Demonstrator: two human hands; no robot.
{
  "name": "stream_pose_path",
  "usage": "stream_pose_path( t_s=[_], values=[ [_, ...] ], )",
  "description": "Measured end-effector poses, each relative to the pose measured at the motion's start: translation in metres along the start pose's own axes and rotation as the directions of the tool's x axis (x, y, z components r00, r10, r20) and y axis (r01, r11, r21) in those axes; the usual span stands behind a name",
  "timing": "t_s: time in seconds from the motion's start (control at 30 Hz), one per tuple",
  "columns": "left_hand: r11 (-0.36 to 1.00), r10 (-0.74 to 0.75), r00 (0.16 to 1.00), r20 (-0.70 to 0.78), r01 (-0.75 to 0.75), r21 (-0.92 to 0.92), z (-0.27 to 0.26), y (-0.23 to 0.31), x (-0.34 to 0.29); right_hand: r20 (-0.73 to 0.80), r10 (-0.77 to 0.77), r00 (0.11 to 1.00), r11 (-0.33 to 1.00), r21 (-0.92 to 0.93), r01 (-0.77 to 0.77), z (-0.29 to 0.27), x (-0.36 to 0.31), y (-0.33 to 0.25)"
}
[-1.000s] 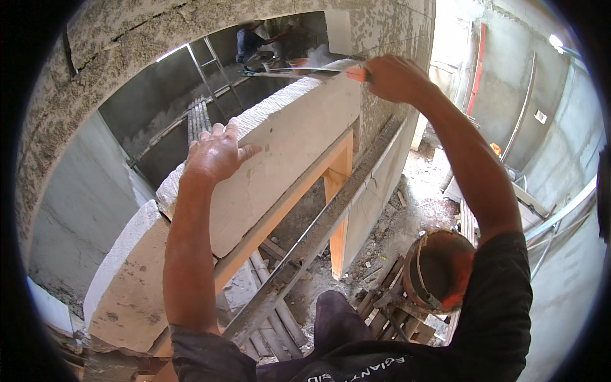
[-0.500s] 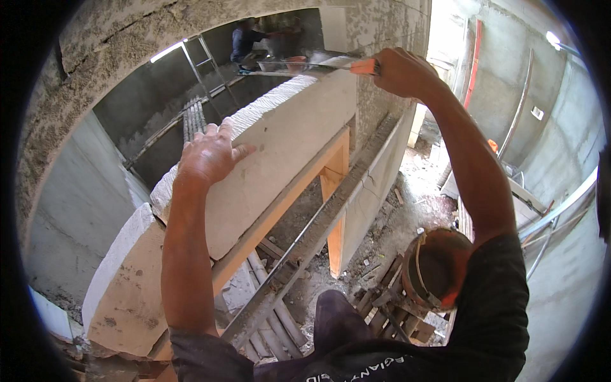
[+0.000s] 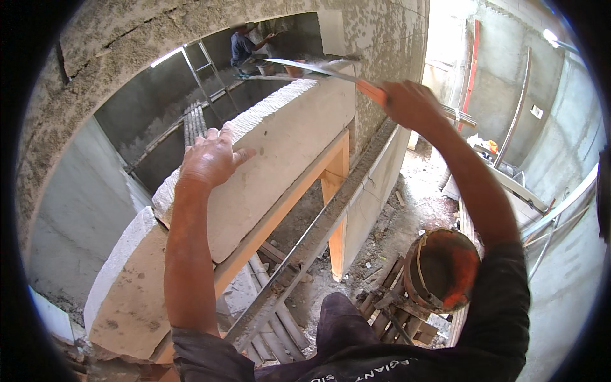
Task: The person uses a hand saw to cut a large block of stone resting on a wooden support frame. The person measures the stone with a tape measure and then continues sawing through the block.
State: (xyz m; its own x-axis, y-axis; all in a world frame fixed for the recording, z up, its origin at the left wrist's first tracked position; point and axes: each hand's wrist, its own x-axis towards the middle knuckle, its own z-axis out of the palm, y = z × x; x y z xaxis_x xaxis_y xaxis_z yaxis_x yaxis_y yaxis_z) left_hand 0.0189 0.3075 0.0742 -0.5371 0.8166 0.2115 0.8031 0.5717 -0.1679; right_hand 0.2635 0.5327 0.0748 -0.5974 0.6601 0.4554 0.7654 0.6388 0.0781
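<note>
A long pale aerated-concrete block [image 3: 286, 140] lies slantwise along a timber frame, its upper edge rough and ridged. My left hand [image 3: 209, 156] rests on the block, fingers spread over the top edge and thumb against the face. My right hand [image 3: 410, 105] is closed round the orange handle of a long metal blade [image 3: 312, 66], held near the block's far right end. Whether the blade is toothed cannot be made out. A second pale block [image 3: 127, 286], with a curved outer edge, sits at the lower left against the long block's end.
An orange timber frame [image 3: 337, 184] supports the block, beside a narrow wall ledge [image 3: 305, 254]. A mortar-stained bucket [image 3: 439, 270] stands on wooden slats by my right arm. Beyond the arched opening, a person [image 3: 245, 51] crouches near a ladder [image 3: 202, 67]. Rubble covers the floor [image 3: 382, 242].
My right hand has moved slightly down and to the right, and the blade now slants upward to its tip at the left. My left hand stays put. The person beyond has shifted an arm.
</note>
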Motion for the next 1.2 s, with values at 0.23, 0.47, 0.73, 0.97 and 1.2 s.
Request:
stream_pose_path(
  t_s=[0.23, 0.47, 0.73, 0.97, 1.2],
  values=[
    [0.999, -0.035, 0.999, 0.017, 0.036, -0.013, 0.005, -0.011, 0.0, 0.033, -0.134, 0.99, 0.991, 0.022, 0.133, 0.0, 0.011, -0.027],
    [0.999, -0.034, 0.999, -0.01, 0.034, -0.006, 0.013, -0.01, -0.007, -0.118, -0.035, 0.992, 0.998, -0.053, 0.029, -0.062, -0.111, 0.013],
    [0.999, -0.011, 1.0, 0.004, 0.011, -0.047, 0.003, -0.004, 0.001, -0.042, -0.112, 0.993, 0.992, 0.048, 0.113, -0.025, 0.001, -0.024],
    [0.999, -0.031, 1.0, 0.003, 0.031, -0.014, 0.008, -0.006, -0.001, -0.129, -0.012, 0.992, 1.0, -0.013, 0.01, -0.06, -0.115, 0.015],
    [1.0, -0.008, 1.0, 0.003, 0.008, -0.028, 0.001, 0.002, 0.0, -0.017, -0.035, 0.999, 0.999, -0.042, 0.035, -0.015, -0.012, -0.011]
  ],
)
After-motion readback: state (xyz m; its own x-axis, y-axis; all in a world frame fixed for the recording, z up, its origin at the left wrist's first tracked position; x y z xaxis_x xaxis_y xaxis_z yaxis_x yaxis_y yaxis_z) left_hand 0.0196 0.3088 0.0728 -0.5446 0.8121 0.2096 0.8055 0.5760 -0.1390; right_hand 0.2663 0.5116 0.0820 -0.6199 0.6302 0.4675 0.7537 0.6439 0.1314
